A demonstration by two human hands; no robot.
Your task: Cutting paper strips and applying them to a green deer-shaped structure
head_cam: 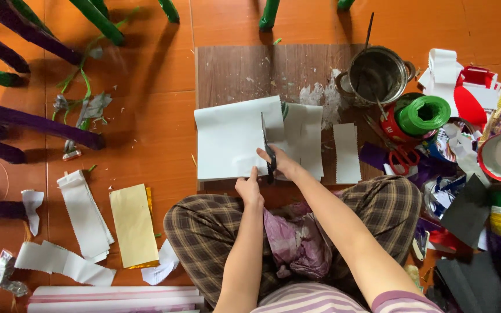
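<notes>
Cutting up through the white paper sheet (230, 139), I held the black scissors (268, 152) in my right hand (281, 163), fingers closed through the handles and blades pointing away from me. The sheet lay on the wooden board (233, 72) in front of my crossed legs. My left hand (249, 188) pinched the sheet's near edge just left of the scissors, thumb on top, probably to keep the paper taut and stop it sliding as the blades bit.

Right of the sheet, on the same board, lay two white strips (346, 153) with wavy edges, set apart as if to keep finished pieces out of the way. Beyond them, at the board's far right corner, stood a steel pot (378, 75) with a stick in it, likely glue, though I couldn't see its contents. Beside the pot sat a green ribbon spool (424, 115), and nearer me red-handled scissors (402, 157) lay half buried in scraps.

Left of the sheet, off the board on the orange floor (146, 133), lay a gold foil sheet (133, 225) and more wavy white strips (83, 213). Purple and green wrapped poles (36, 122) ran out of view past them. How far the blades stood apart was hidden by my hand and the paper.
</notes>
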